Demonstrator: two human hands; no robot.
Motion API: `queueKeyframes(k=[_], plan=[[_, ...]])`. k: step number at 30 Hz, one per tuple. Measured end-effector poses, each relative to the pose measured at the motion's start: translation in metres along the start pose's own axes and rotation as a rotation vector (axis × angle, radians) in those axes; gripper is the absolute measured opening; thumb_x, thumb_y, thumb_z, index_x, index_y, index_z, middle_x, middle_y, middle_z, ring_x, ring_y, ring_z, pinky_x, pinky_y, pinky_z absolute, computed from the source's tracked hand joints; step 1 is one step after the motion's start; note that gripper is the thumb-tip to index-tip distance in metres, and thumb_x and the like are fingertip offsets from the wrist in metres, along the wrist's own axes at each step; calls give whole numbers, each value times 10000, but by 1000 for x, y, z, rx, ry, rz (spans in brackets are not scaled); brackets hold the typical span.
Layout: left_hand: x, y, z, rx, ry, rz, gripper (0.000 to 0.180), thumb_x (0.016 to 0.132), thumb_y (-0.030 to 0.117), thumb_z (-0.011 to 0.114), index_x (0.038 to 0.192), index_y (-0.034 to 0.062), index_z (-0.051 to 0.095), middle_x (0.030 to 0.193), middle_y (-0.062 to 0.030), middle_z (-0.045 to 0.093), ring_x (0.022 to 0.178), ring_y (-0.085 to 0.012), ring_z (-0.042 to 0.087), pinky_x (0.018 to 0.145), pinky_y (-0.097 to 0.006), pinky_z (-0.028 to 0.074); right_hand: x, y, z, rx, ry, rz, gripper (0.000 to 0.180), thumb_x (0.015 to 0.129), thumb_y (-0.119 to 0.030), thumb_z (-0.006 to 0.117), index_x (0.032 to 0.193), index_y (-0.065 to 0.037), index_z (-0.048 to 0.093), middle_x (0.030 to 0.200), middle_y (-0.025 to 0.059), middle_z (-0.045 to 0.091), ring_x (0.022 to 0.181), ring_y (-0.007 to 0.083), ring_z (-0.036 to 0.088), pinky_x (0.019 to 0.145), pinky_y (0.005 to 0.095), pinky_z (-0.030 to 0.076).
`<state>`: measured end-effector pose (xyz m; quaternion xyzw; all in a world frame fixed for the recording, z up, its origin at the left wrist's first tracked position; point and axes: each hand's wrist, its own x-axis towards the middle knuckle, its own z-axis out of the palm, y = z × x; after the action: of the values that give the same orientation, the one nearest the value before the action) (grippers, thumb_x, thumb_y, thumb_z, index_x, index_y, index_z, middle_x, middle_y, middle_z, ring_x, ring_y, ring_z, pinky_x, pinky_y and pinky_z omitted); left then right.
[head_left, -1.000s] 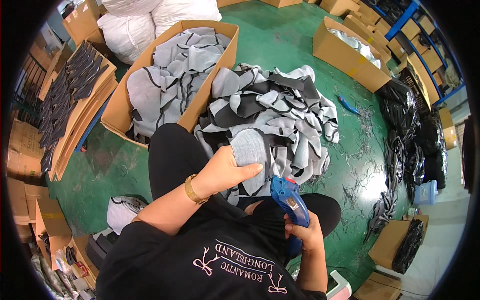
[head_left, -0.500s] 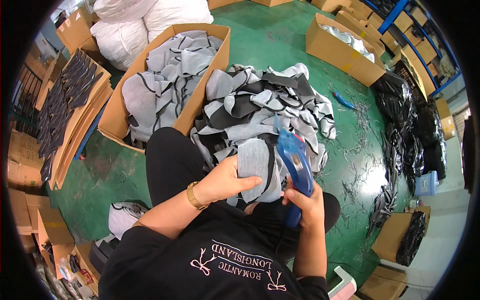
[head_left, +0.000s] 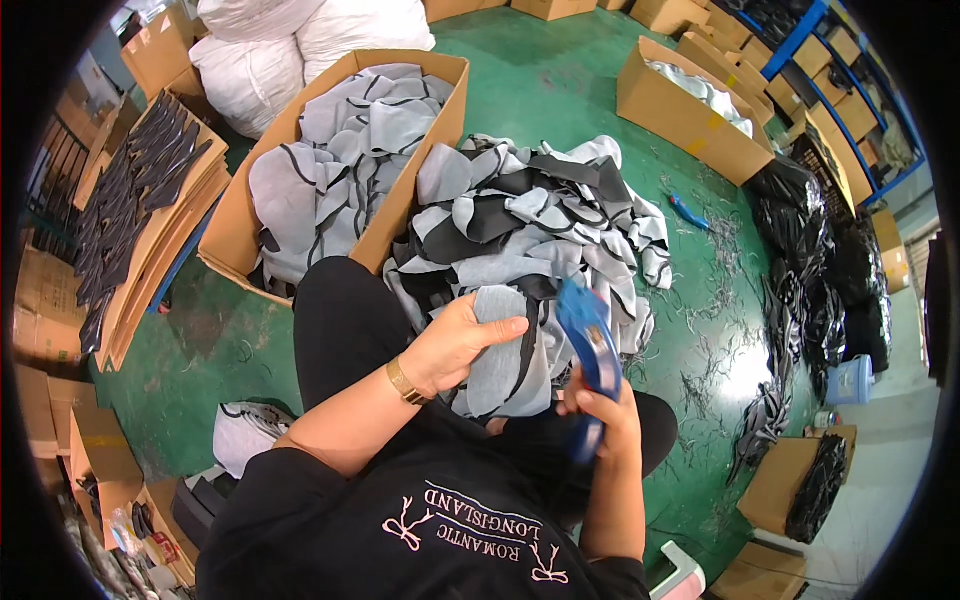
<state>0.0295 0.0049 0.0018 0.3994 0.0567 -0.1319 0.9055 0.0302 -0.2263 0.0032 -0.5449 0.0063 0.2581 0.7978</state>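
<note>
Pinched between the thumb and fingers of my left hand (head_left: 458, 342) is a grey fabric piece (head_left: 503, 368) with a black edge strip, hanging over my lap. My right hand (head_left: 608, 408) grips the handle of blue electric scissors (head_left: 592, 340), slightly smeared by motion. Their tip points away from me, just right of the fabric piece and apart from it. Beyond both hands lies a heap of grey and black fabric pieces (head_left: 540, 215) on the floor.
A long cardboard box (head_left: 415, 178) full of similar pieces stands left of the heap. Another blue tool (head_left: 688, 212) lies among thread scraps on the green floor (head_left: 705, 345). Black plastic bags (head_left: 800, 215) line the right side; stacked cardboard with dark pieces (head_left: 180, 235) is at left.
My left hand has lifted slightly with the fabric piece, which now hangs more spread out. The scissors have moved a little down and to the right, away from the fabric.
</note>
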Motion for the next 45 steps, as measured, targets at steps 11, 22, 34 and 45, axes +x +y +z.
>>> queueKeyframes(k=[11, 22, 34, 45], plan=[[5, 8, -5, -99, -116, -97, 288, 890, 99, 643, 1162, 34, 575, 1063, -30, 644, 957, -122, 617, 866, -298, 498, -40, 32, -34, 74, -176, 335, 351, 576, -117, 732, 830, 37, 545, 597, 78, 483, 522, 198, 481, 459, 300, 428], [-3, 1, 7, 34, -116, -73, 336, 871, 56, 660, 1187, 40, 546, 1076, -14, 624, 980, -91, 582, 881, -270, 470, -38, 36, -22, 285, -231, 308, 286, 620, -137, 693, 794, -4, 509, 573, 41, 407, 509, 160, 430, 421, 271, 391], [1, 1, -4, -69, -93, -75, 342, 886, 60, 636, 1213, 30, 541, 1114, -31, 628, 998, -119, 602, 902, -288, 477, -45, 26, -32, 288, -188, 292, 311, 610, -114, 688, 847, 11, 532, 595, 56, 436, 519, 170, 434, 411, 278, 393], [-5, 2, 2, -72, -142, -91, 336, 889, 74, 636, 1212, 35, 553, 1112, -32, 627, 1024, -123, 593, 923, -292, 459, -50, 32, -25, 129, -168, 351, 317, 566, -103, 713, 801, 29, 546, 575, 71, 466, 523, 201, 473, 433, 292, 418]])
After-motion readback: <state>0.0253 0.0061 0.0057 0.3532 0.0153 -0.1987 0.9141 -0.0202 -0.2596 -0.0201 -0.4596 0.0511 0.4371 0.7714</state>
